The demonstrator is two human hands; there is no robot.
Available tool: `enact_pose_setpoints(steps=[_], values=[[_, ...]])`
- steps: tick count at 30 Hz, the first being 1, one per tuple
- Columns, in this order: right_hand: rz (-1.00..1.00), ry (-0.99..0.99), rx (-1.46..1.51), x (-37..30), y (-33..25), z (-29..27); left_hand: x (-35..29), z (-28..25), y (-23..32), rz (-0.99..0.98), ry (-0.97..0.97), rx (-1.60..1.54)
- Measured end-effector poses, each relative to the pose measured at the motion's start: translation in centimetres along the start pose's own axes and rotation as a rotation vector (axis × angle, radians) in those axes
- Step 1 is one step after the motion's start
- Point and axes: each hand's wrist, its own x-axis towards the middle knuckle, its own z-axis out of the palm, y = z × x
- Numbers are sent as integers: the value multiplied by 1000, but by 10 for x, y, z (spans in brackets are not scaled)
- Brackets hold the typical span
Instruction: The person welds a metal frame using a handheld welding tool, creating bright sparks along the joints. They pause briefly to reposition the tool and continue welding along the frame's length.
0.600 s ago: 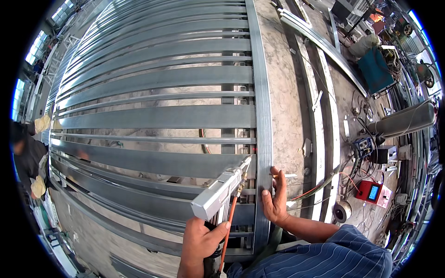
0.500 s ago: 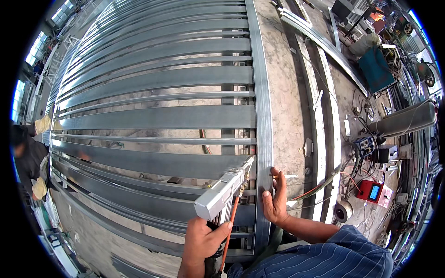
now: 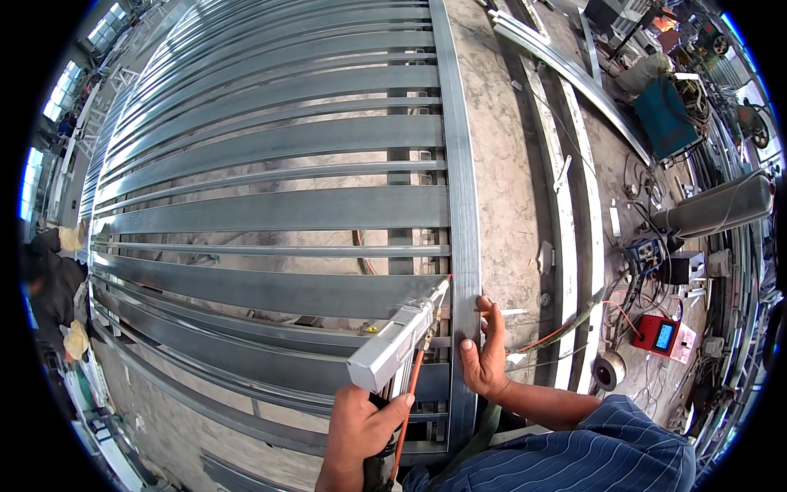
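Observation:
My left hand [image 3: 361,426] is closed round the handle of a welding gun [image 3: 389,348] with a silver box-shaped body. An orange hose [image 3: 408,410] runs along its handle. The gun's narrow tip meets the inner edge of a steel side rail [image 3: 464,205], at the end of a flat steel slat [image 3: 270,283]. A tiny red glint shows at the tip. My right hand [image 3: 487,361] rests against the rail's outer edge, thumb on it and fingers apart. A thin white strip shows beside its fingertips; whether they touch it I cannot tell.
At the far left a person in dark clothes and pale gloves [image 3: 75,338] bends at the frame's other side. Right of the frame lie long white beams [image 3: 566,246], a wire spool [image 3: 607,371], a red box with a screen [image 3: 658,336], a grey cylinder [image 3: 721,207] and loose cables.
The gun and my left hand have shifted very slightly right in the picture. My right hand stays at the rail. The other person's gloved hands have moved a little.

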Motion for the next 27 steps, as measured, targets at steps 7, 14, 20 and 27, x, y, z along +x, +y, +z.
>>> enact_pose_setpoints(steps=[7, 14, 20, 27], values=[[-20, 34, -54, 2, -1, 1, -1, 3, 4, 42, 5, 73], [15, -10, -59, 1, -4, -1, 0, 4, 0, 86, -2, 95], [10, 3, -66, 1, -4, 0, -2, 6, -1, 38, 14, 63], [17, -1, -72, 0, -2, 0, -4, 8, -1, 59, 31, 49]])
